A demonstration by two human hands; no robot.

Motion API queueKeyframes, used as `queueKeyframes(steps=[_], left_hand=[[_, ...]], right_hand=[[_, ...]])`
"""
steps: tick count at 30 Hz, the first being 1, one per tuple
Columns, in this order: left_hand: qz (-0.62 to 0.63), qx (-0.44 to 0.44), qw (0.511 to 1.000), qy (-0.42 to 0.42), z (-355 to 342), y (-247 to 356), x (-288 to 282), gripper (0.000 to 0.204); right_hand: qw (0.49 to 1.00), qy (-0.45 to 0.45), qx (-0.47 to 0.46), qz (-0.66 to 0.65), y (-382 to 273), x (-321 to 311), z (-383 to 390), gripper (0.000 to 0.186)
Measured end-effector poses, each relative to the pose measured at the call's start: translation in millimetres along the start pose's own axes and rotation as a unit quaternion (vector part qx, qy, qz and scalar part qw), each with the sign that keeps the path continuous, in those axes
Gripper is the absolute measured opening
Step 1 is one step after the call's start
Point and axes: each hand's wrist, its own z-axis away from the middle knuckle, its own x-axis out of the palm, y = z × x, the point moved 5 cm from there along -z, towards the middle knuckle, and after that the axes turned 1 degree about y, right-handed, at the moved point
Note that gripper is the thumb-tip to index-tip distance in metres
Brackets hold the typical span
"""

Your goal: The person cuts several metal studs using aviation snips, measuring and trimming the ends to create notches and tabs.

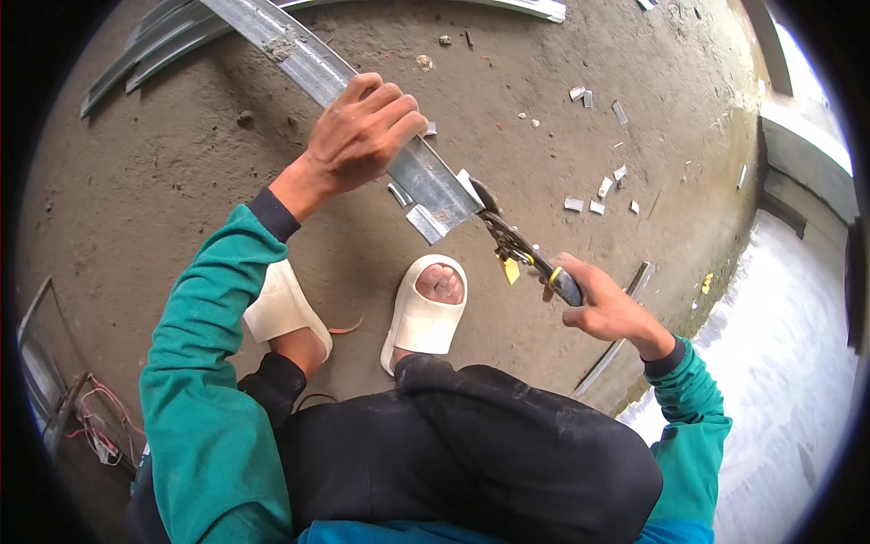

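Observation:
My left hand (367, 131) is closed round a long galvanised metal channel (433, 186), which slants from the upper left down to the middle. At its near end the metal is cut into flaps, one bent out toward my feet. My right hand (603, 304) grips tin snips (518, 243) by a grey and yellow handle. The snips' dark jaws meet the right corner of the channel's end; whether they bite into the metal I cannot tell. A yellow piece (510, 270) shows beside the handles, and part of the grip is hidden in my palm.
Several small metal offcuts (605, 187) lie on the rough concrete floor (580, 82). More metal channels (172, 45) are stacked at the upper left. A thin metal strip (616, 326) lies beyond my right hand. Tangled wires (95, 422) are at the lower left. My feet wear cream slides (433, 317).

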Motion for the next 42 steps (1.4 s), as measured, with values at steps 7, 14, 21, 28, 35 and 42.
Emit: queueKeyframes(steps=[7,14,21,28,35,42], left_hand=[[0.013,-0.011,1.000,0.007,-2,-10,-3,0.019],[0.032,-0.032,0.999,0.030,-3,-8,-28,0.018],[-0.009,-0.072,0.994,0.077,-20,-7,-55,0.028],[-0.163,-0.214,0.960,0.077,-12,-1,-56,0.048],[-0.180,-0.417,0.889,-0.054,5,-7,-54,0.075],[0.470,-0.508,0.700,0.177,21,-22,-36,0.070]], right_hand=[[0.995,0.070,0.028,-0.059,48,6,14,0.049],[0.988,0.105,-0.020,-0.115,100,36,-6,0.032],[0.968,0.215,0.080,-0.098,104,38,-52,0.031],[0.950,0.250,0.150,-0.108,106,67,-56,0.068],[0.911,0.371,0.157,-0.085,133,76,-69,0.078],[0.911,0.379,0.099,-0.126,133,70,-53,0.061]])
